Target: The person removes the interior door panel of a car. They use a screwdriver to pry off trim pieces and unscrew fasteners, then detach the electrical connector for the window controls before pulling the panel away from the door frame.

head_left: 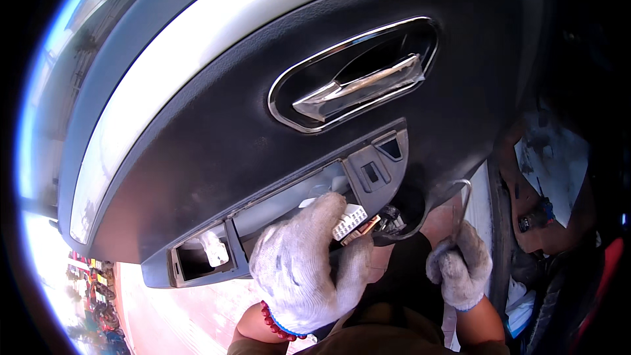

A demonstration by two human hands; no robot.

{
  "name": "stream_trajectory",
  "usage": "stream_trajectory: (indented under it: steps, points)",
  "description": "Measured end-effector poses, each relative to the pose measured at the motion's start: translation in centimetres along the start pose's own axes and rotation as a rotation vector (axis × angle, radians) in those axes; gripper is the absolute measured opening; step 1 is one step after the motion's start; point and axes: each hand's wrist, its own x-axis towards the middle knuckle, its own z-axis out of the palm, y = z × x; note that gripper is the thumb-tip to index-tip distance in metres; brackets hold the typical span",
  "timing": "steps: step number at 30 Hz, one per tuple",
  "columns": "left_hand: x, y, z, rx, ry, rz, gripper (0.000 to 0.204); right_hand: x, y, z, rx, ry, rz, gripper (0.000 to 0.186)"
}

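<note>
My left hand (305,266), in a white knitted glove, is closed on a white multi-pin wiring connector (350,223). Its rows of small square holes face right, at the lower edge of the door panel's armrest trim (263,213). My right hand (462,267), also gloved, is closed around a thin bent metal rod (467,200) whose curved end rises above the fingers. Dark wires and plugs (392,220) hang just right of the connector. A window switch (372,173) sits in the trim above them. The glove hides part of the connector.
Above the hands is a black door panel (210,125) with a chrome inner door handle (361,89). A white plug (215,250) shows in the trim's left opening. At right lie a dark tool (536,215) and a white plastic bag (520,306).
</note>
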Motion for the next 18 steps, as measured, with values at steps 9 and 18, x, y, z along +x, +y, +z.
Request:
stream_trajectory:
  steps: [9, 18]
  points:
    - [0.2, 1.9, 0.6, -0.519, 0.147, -0.347, 0.029, -5.2, 2.9, -4.3, -0.041, 0.431, 0.372, 0.063]
    - [1.4, 0.0, -0.7, -0.459, -0.129, -0.145, 0.033, -2.8, 6.6, -24.4, -0.589, 0.796, 0.613, 0.065]
